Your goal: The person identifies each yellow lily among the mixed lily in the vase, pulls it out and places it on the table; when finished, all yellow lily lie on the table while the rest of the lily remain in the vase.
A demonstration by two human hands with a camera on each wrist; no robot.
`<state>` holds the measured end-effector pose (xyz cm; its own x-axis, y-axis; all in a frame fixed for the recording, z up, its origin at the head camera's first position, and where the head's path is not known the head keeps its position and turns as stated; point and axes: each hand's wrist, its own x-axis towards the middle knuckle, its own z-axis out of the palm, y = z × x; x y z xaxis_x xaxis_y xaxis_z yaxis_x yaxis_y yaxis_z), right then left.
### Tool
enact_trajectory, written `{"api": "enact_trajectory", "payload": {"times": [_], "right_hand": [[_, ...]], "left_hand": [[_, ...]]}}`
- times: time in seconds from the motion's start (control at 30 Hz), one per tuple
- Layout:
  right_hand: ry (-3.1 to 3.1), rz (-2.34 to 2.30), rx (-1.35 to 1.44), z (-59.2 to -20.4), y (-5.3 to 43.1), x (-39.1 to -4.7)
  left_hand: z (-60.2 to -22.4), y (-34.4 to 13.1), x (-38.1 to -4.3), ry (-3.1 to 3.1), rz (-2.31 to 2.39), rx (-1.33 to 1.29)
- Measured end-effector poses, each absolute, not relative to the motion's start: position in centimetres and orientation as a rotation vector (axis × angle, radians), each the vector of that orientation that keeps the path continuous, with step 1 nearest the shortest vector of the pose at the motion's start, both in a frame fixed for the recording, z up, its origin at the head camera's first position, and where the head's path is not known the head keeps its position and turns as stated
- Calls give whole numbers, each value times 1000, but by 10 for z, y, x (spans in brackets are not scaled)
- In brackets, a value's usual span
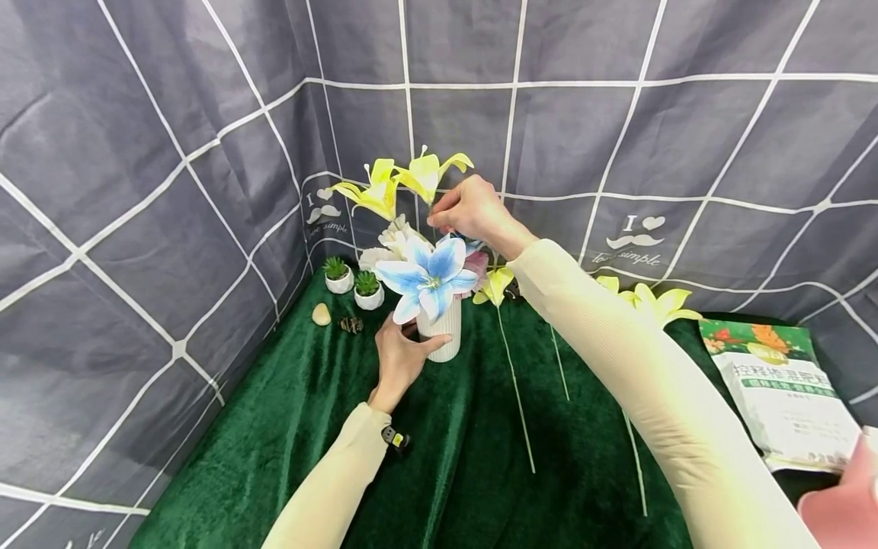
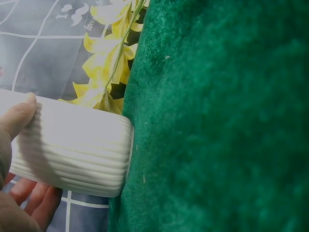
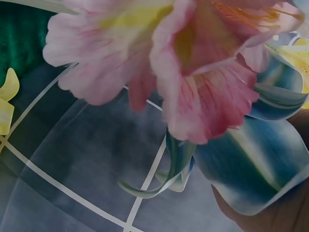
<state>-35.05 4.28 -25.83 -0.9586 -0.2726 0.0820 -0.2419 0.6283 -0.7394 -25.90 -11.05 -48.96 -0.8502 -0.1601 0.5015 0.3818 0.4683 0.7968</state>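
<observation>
A white ribbed vase stands upright on green velvet cloth. My left hand grips its side, thumb on one face and fingers around the other. In the vase are a large blue-and-white lily, pale ruffled flowers and a pink flower, seen close in the right wrist view. Above them, my right hand pinches the stem of a yellow lily just below its bloom. Another yellow lily rises beside it on the left. The lower stems are hidden by the blooms.
Loose yellow lilies with long stems lie on the right, one close to the vase. Two potted succulents, a pale stone and a brown cone sit left. A printed bag and pink object are far right.
</observation>
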Motion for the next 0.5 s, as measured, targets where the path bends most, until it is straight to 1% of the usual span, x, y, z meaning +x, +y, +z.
{"api": "enact_trajectory", "payload": {"times": [0.5], "right_hand": [[2718, -1523, -390, -254, 59, -347]], "left_hand": [[-490, -111, -259, -2224, -1375, -155]]}}
